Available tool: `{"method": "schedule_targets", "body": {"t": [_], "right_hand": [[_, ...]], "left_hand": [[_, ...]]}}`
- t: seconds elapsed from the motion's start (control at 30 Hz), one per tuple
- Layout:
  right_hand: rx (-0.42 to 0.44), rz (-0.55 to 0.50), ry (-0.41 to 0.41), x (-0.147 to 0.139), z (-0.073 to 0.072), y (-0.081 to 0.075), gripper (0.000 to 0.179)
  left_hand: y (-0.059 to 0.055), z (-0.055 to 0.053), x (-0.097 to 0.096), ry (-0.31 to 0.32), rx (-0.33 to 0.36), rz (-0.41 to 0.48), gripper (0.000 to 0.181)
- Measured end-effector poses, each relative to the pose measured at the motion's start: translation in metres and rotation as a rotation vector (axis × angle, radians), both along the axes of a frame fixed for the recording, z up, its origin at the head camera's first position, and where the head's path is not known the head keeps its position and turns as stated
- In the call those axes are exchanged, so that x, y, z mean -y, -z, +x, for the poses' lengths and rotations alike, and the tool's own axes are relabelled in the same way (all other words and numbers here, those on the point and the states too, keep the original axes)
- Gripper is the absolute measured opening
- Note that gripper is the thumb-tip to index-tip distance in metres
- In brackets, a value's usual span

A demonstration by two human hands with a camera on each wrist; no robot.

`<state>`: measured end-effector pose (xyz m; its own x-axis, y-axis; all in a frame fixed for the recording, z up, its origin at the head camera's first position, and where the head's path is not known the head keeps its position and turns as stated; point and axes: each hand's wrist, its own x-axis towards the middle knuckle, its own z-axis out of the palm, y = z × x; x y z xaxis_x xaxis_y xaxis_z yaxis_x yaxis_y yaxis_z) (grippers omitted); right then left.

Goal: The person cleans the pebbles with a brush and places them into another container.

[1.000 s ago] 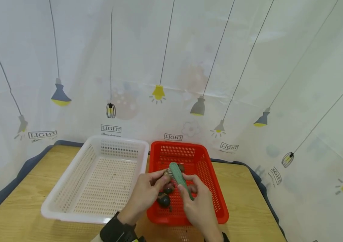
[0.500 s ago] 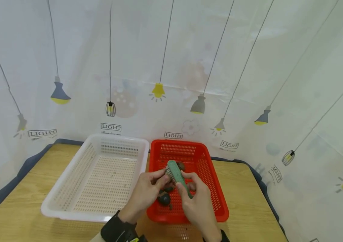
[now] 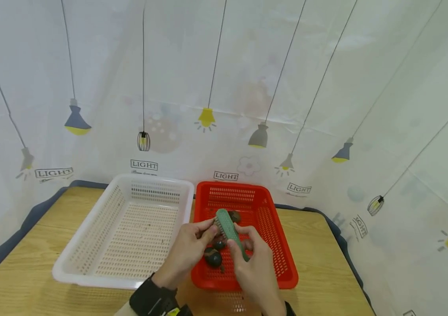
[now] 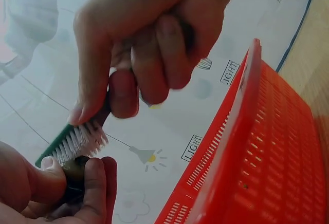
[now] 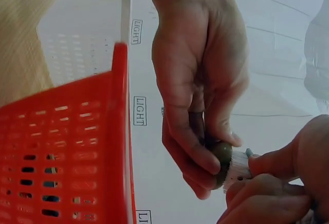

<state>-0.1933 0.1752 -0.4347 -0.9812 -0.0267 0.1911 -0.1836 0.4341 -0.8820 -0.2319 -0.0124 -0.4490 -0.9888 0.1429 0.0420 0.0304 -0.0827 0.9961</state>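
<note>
Green brush [image 3: 229, 229] is slanting over the red basket [image 3: 212, 284] in the head view, its handle being gripped by the right hand [image 3: 256, 267]; it is partly screening the fingertips of the pinching left hand [image 3: 186, 251], so a stray stroke could be scraping them. Two baskets are standing side by side, the red and the white basket [image 3: 97, 283], at least three dark round lumps [image 3: 213, 258] lying in the red. By the left wrist, the left thumb and fingers are gripping one olive-coloured piece [image 4: 75, 172] against the one brush's bristles [image 4: 77, 144]; hard strokes, I'm judging, could be knocking it loose. By the right wrist, its rounded, shiny side is probably offering a slippery hold; shapes behind the red basket's slots are defying my count.
</note>
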Motion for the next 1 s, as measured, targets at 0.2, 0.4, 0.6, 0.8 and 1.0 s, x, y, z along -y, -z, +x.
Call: {"method": "schedule_targets", "body": {"t": [0.2,0.4,0.6,0.8,1.0], "right_hand": [[-0.008,0.012,0.021,-0.007,-0.014,0.002,0.036],[0.031,-0.028,-0.001,-0.008,-0.011,0.004,0.035],[0.024,-0.029,-0.036,-0.001,-0.012,0.003,0.037],[0.017,-0.006,0.008,-0.005,-0.014,0.001,0.036],[0.019,-0.021,-0.043,0.005,-0.002,0.003,0.038]], "left_hand": [[-0.003,-0.001,0.001,0.003,0.038,0.059,0.044],[-0.004,-0.004,0.002,-0.063,0.078,0.119,0.043],[-0.003,-0.003,0.003,-0.033,0.054,0.064,0.043],[-0.003,-0.003,0.004,0.020,0.065,0.098,0.044],[-0.001,-0.002,0.003,-0.028,0.060,0.086,0.042]]}}
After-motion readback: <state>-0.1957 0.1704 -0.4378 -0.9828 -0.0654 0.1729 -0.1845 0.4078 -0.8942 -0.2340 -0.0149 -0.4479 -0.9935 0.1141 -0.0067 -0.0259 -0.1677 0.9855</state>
